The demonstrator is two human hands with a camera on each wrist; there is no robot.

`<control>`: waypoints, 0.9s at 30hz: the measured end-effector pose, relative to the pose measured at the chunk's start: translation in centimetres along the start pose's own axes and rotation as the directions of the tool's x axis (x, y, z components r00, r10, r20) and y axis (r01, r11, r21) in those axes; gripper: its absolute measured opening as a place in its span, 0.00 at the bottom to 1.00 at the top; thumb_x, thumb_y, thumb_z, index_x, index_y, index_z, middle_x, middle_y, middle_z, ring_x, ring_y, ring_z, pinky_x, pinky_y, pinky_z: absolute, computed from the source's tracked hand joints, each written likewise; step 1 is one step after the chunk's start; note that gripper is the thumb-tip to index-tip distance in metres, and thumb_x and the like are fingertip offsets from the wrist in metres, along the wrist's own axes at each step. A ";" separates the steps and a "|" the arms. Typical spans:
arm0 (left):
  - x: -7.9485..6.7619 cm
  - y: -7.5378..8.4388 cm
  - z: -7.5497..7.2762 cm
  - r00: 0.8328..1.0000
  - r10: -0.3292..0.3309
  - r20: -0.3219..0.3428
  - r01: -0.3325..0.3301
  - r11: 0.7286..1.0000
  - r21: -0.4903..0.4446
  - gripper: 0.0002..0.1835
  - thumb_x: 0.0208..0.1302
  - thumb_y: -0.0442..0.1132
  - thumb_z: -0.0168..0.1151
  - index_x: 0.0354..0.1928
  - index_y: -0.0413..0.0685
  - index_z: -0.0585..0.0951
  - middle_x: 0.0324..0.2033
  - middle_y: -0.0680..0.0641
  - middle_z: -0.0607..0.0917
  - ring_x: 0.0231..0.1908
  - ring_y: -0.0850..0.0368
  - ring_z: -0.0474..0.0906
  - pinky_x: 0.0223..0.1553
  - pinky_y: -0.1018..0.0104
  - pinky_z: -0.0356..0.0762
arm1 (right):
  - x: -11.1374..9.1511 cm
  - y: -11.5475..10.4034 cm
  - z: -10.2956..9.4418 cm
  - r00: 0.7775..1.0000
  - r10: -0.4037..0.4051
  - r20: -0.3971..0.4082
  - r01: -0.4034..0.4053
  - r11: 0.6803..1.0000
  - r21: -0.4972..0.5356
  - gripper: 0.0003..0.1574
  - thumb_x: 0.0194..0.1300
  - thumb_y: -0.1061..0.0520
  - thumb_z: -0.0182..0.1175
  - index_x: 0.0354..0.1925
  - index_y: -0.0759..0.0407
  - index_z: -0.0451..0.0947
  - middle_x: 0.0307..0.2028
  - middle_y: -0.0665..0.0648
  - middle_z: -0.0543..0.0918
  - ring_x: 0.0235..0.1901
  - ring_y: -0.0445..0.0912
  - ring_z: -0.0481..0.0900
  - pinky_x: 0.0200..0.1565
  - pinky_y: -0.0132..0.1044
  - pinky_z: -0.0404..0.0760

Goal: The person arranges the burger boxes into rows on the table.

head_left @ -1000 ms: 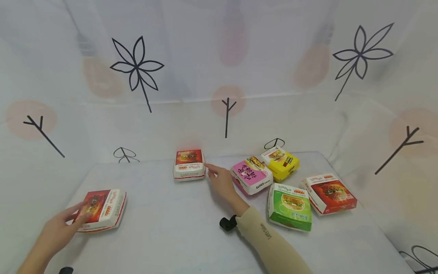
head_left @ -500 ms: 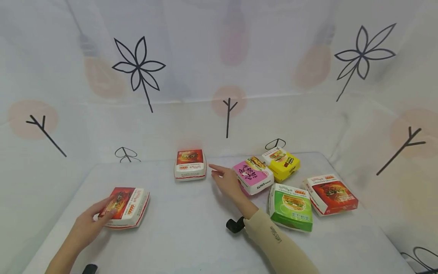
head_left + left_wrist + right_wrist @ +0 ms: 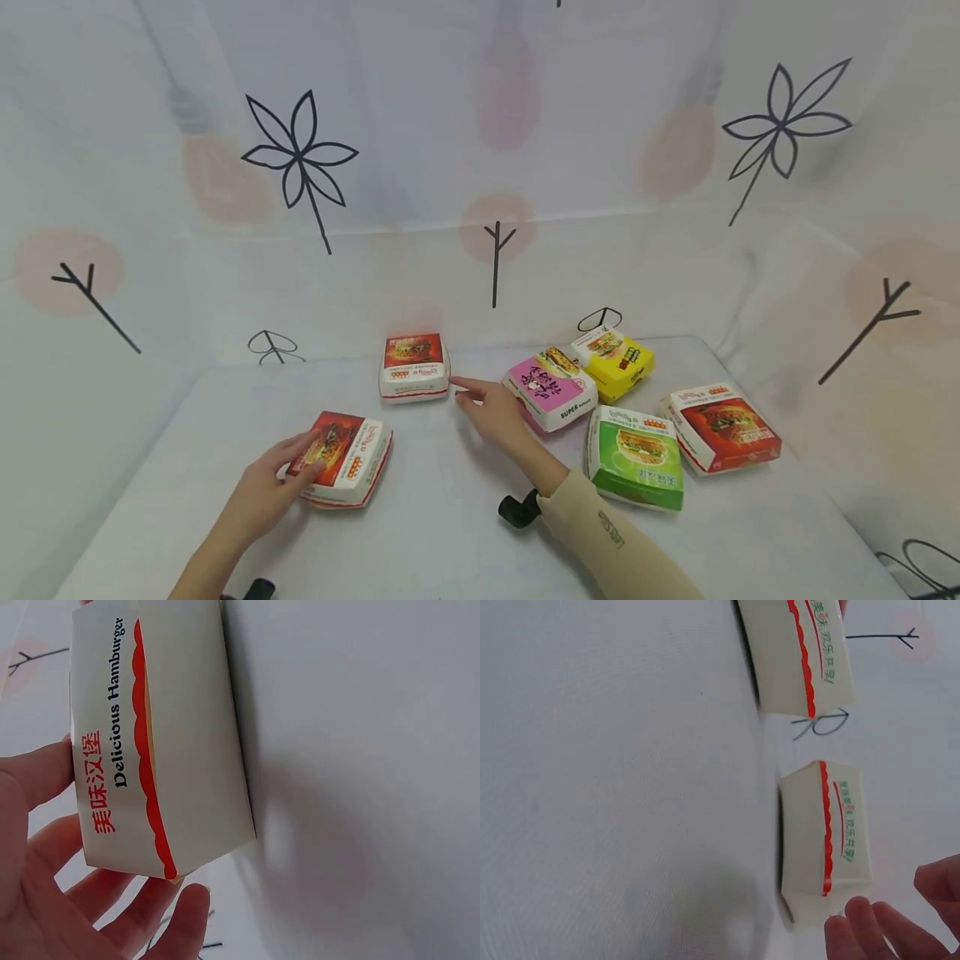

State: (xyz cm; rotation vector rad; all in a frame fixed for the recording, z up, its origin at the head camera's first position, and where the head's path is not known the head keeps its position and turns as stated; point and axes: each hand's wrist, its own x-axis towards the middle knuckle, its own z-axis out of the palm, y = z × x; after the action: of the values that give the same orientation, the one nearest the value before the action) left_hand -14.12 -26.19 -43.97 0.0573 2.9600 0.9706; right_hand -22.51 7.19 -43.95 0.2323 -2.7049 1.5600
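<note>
A red and white hamburger box [image 3: 358, 460] stands at the left of the table, gripped by my left hand [image 3: 258, 493] at its left end. In the left wrist view, the box's side [image 3: 112, 727] reads "Delicious Hamburger", with the thumb and fingers around its end. Farther back is a second red and white hamburger box [image 3: 414, 367]. My right hand [image 3: 497, 415] is at that box's right side, index finger stretched out to it. In the right wrist view, my right fingertips [image 3: 859, 915] are at the near end of the back box [image 3: 810, 832]; contact is hard to confirm.
To the right lie a pink burger box [image 3: 551, 388], a yellow burger box [image 3: 615, 362], a green burger box [image 3: 636, 457] and another red burger box [image 3: 723, 427], close together. A white patterned cloth [image 3: 405, 183] rises behind the white table [image 3: 420, 533].
My left hand has carried its red hamburger box rightward across the table, nearer the back box. My right hand drew slightly away from the back box, then came back to its side.
</note>
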 end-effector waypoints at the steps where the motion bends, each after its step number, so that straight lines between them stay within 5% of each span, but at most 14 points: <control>1: 0.1 0.3 0.3 1.000 0.009 -0.005 -0.009 1.000 -0.002 0.41 0.66 0.64 0.59 0.73 0.46 0.68 0.69 0.32 0.66 0.67 0.27 0.61 0.54 0.36 0.74 | -0.1 0.0 0.1 1.000 -0.011 0.000 0.011 1.000 0.000 0.21 0.72 0.54 0.59 0.60 0.42 0.81 0.50 0.53 0.86 0.53 0.51 0.79 0.42 0.41 0.79; 6: 0.7 1.5 1.6 0.999 0.045 -0.021 -0.045 0.999 -0.009 0.39 0.65 0.62 0.62 0.72 0.48 0.70 0.68 0.35 0.68 0.66 0.30 0.64 0.53 0.39 0.77 | -0.4 0.1 0.3 0.998 -0.063 0.001 0.063 0.998 0.005 0.20 0.72 0.55 0.60 0.60 0.45 0.82 0.50 0.54 0.86 0.58 0.52 0.78 0.49 0.47 0.79; 12: 1.2 3.0 3.1 0.998 0.060 -0.024 -0.061 0.998 -0.019 0.37 0.66 0.59 0.64 0.71 0.49 0.71 0.68 0.37 0.70 0.66 0.33 0.66 0.53 0.40 0.76 | -0.7 0.4 0.6 0.995 -0.098 0.022 0.098 0.995 0.011 0.19 0.71 0.57 0.60 0.59 0.49 0.82 0.50 0.55 0.86 0.57 0.53 0.79 0.47 0.46 0.81; 21: 1.7 5.3 4.9 0.994 0.108 -0.012 -0.108 0.991 -0.073 0.35 0.65 0.57 0.65 0.70 0.51 0.73 0.67 0.41 0.72 0.66 0.36 0.67 0.54 0.41 0.76 | -1.3 0.3 1.1 0.966 -0.113 0.232 0.108 0.994 0.037 0.19 0.72 0.52 0.59 0.59 0.47 0.83 0.59 0.53 0.81 0.62 0.52 0.74 0.59 0.55 0.74; 27: 1.7 6.2 5.6 0.990 0.140 -0.031 -0.142 0.986 -0.084 0.34 0.65 0.57 0.66 0.69 0.50 0.74 0.66 0.42 0.73 0.65 0.37 0.68 0.55 0.40 0.75 | -1.5 0.2 1.2 0.964 -0.086 0.251 0.083 0.996 0.019 0.18 0.72 0.48 0.59 0.57 0.45 0.84 0.60 0.54 0.80 0.63 0.52 0.73 0.59 0.56 0.73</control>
State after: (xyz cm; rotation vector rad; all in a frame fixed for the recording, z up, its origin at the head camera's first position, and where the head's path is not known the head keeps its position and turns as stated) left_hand -15.47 -17.80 -44.81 0.2584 2.9672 1.1212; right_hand -20.98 6.46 -44.89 0.5765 -2.8274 1.6192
